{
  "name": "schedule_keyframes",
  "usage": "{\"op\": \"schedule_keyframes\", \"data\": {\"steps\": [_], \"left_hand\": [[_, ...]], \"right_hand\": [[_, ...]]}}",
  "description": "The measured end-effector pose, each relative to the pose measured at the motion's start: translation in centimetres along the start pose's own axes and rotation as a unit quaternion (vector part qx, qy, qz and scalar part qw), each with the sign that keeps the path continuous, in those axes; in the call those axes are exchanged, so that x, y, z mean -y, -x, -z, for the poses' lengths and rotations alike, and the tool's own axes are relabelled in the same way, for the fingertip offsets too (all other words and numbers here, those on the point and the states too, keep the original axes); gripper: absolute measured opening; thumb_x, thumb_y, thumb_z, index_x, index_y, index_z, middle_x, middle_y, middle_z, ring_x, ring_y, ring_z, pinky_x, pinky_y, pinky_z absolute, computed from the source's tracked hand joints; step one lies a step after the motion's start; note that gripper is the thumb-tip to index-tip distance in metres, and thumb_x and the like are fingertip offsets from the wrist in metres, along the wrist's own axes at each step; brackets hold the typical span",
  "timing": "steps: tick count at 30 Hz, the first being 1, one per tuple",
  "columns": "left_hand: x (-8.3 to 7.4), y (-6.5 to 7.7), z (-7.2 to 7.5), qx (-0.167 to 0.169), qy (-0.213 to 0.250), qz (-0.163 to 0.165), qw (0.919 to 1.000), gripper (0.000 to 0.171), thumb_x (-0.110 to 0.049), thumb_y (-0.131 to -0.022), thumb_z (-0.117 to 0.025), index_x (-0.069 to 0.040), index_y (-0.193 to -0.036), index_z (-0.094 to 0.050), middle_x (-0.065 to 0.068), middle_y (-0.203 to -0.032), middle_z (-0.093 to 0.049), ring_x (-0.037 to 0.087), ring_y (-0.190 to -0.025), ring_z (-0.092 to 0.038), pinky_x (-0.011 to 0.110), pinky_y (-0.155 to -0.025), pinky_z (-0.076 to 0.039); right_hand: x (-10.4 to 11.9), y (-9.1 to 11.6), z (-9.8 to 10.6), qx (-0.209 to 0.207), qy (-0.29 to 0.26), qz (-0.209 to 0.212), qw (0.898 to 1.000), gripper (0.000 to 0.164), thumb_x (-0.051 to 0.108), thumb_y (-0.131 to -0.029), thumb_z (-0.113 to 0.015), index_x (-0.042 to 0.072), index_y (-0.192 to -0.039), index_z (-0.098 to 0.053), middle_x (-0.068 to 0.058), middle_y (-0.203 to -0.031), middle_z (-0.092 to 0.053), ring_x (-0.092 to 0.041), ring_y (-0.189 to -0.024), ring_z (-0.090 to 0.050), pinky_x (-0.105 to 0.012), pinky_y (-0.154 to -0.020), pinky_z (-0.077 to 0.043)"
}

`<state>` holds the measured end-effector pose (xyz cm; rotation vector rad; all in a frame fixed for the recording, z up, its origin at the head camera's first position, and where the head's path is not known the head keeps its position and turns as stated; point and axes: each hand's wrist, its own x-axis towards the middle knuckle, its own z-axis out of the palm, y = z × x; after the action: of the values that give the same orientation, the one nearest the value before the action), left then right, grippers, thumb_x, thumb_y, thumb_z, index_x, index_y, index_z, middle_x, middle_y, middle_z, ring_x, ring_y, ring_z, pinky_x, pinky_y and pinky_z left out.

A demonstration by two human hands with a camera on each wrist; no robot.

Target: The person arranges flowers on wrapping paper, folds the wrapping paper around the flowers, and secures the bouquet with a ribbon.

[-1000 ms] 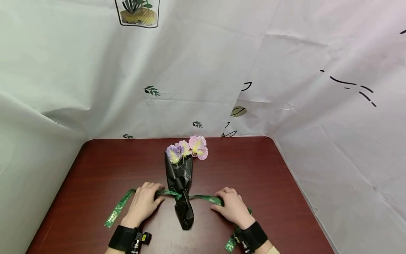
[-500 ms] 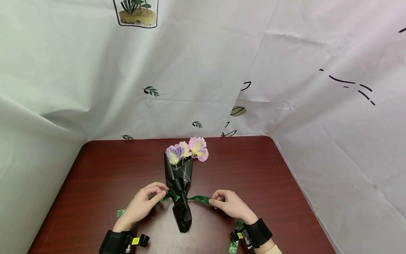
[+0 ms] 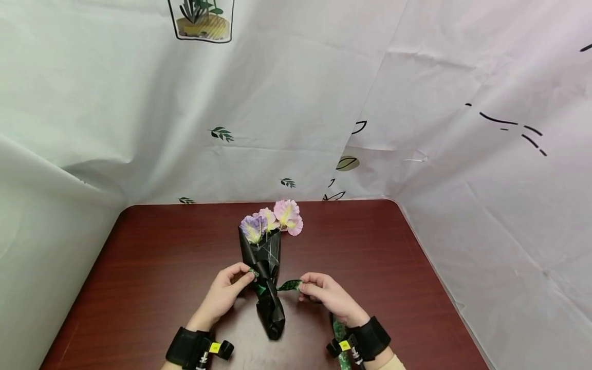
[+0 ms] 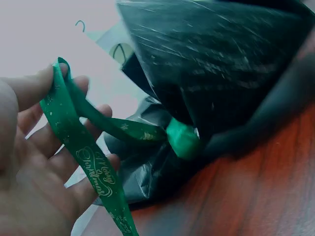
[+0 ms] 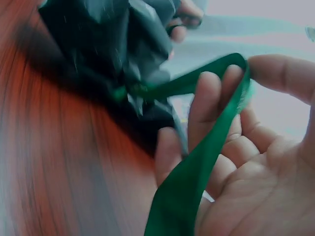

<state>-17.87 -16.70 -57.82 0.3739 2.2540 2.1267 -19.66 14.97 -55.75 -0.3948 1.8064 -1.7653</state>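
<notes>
A bouquet in black wrapping (image 3: 268,308) lies on the table, its pink and purple flowers (image 3: 288,215) pointing away from me. Green ribbon is tied round its narrow waist, with a knot (image 4: 183,139) at the front in the left wrist view. My left hand (image 3: 222,295) pinches one ribbon tail (image 4: 93,169), lettered "Merry Christmas", between thumb and forefinger, close beside the wrapping. On the other side my right hand (image 3: 330,295) pinches the second tail (image 5: 197,172), which folds over the fingertips and hangs down past the palm.
The dark red-brown table (image 3: 185,241) has rounded far corners. A pale printed cloth (image 3: 296,103) hangs behind it and along both sides. Black straps with small cameras circle both wrists.
Both hands have come closer to the bouquet, and each now pinches its ribbon tail in the fingertips. The ribbon between the knot and each hand has become shorter.
</notes>
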Motion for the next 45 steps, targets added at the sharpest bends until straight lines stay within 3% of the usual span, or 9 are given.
{"op": "schedule_keyframes", "data": {"steps": [5, 11, 16, 23, 28, 34, 38, 43, 45], "left_hand": [[0.3, -0.1, -0.8, -0.043, -0.019, -0.005, 0.9989, 0.008, -0.001, -0.106, -0.073, 0.005, -0.101, -0.072, 0.007, -0.094, -0.075, 0.010, -0.085, -0.069, 0.026, -0.077, -0.057], [0.2, 0.0, -1.3, -0.023, -0.034, -0.019, 0.9990, 0.012, -0.003, -0.114, -0.061, 0.004, -0.120, -0.069, 0.015, -0.098, -0.069, 0.025, -0.090, -0.067, 0.029, -0.081, -0.056], [0.2, 0.0, -1.3, -0.027, -0.096, -0.036, 0.9944, 0.013, -0.001, -0.110, -0.067, -0.002, -0.122, -0.071, 0.005, -0.095, -0.074, 0.027, -0.088, -0.071, 0.026, -0.083, -0.052], [0.0, 0.1, -1.4, -0.024, -0.158, -0.013, 0.9871, 0.024, -0.004, -0.103, -0.079, -0.012, -0.123, -0.067, -0.008, -0.095, -0.080, 0.015, -0.092, -0.073, 0.030, -0.090, -0.047], [0.1, 0.1, -1.7, -0.042, -0.189, 0.004, 0.9811, 0.026, -0.008, -0.098, -0.085, -0.016, -0.115, -0.068, -0.014, -0.092, -0.080, 0.009, -0.095, -0.072, 0.030, -0.090, -0.046], [0.2, 0.3, -2.0, -0.054, -0.192, 0.040, 0.9790, 0.027, -0.013, -0.098, -0.087, -0.018, -0.094, -0.061, -0.009, -0.095, -0.080, 0.011, -0.086, -0.066, 0.033, -0.082, -0.038], [0.4, 0.6, -2.1, -0.060, -0.181, 0.053, 0.9803, 0.031, -0.013, -0.098, -0.087, -0.018, -0.088, -0.058, -0.009, -0.093, -0.081, 0.006, -0.073, -0.057, 0.035, -0.080, -0.035], [0.6, 0.6, -2.2, -0.088, -0.178, 0.020, 0.9799, 0.035, -0.011, -0.094, -0.091, -0.019, -0.084, -0.059, -0.008, -0.088, -0.082, 0.001, -0.059, -0.031, 0.025, -0.067, -0.031], [0.8, 0.7, -2.2, -0.099, -0.187, -0.010, 0.9772, 0.036, -0.012, -0.092, -0.093, -0.022, -0.082, -0.060, -0.009, -0.087, -0.082, -0.002, -0.063, -0.045, 0.023, -0.066, -0.034]], "right_hand": [[0.2, -0.4, -0.4, -0.001, -0.035, 0.019, 0.999, 0.025, 0.027, -0.117, -0.060, 0.005, -0.109, -0.069, 0.004, -0.091, -0.066, -0.009, -0.076, -0.055, -0.027, -0.082, -0.052], [0.6, -0.8, -0.4, -0.017, -0.033, 0.055, 0.998, 0.031, 0.016, -0.115, -0.062, -0.009, -0.133, -0.062, 0.004, -0.098, -0.067, -0.008, -0.087, -0.063, -0.026, -0.084, -0.055], [2.0, -1.8, 0.2, -0.047, 0.130, 0.062, 0.988, 0.040, 0.019, -0.113, -0.066, -0.008, -0.143, -0.065, -0.005, -0.112, -0.072, -0.009, -0.085, -0.056, -0.027, -0.077, -0.048], [5.9, -5.1, -0.4, -0.081, 0.397, 0.086, 0.910, 0.026, 0.021, -0.108, -0.075, 0.011, -0.131, -0.080, -0.001, -0.107, -0.077, -0.010, -0.072, -0.054, -0.032, -0.074, -0.048], [8.4, -8.2, -3.0, -0.071, 0.514, 0.145, 0.842, 0.021, 0.019, -0.103, -0.084, 0.016, -0.123, -0.081, 0.002, -0.111, -0.081, -0.012, -0.092, -0.072, -0.033, -0.082, -0.059], [10.0, -10.5, -6.3, 0.024, 0.563, 0.207, 0.800, 0.023, 0.025, -0.107, -0.080, 0.018, -0.129, -0.078, 0.004, -0.119, -0.080, -0.013, -0.099, -0.070, -0.028, -0.087, -0.055], [9.8, -9.5, -6.2, 0.001, 0.546, 0.255, 0.798, 0.020, 0.030, -0.109, -0.077, 0.019, -0.125, -0.080, 0.007, -0.120, -0.079, -0.016, -0.117, -0.069, -0.035, -0.104, -0.053], [7.7, -6.9, -4.9, -0.072, 0.482, 0.259, 0.834, 0.022, 0.031, -0.102, -0.085, 0.017, -0.119, -0.082, 0.001, -0.115, -0.078, -0.021, -0.115, -0.070, -0.038, -0.101, -0.056], [6.6, -6.1, -4.8, -0.073, 0.476, 0.230, 0.846, 0.025, 0.034, -0.100, -0.088, 0.016, -0.118, -0.084, 0.001, -0.111, -0.078, -0.020, -0.108, -0.070, -0.034, -0.094, -0.057]]}}
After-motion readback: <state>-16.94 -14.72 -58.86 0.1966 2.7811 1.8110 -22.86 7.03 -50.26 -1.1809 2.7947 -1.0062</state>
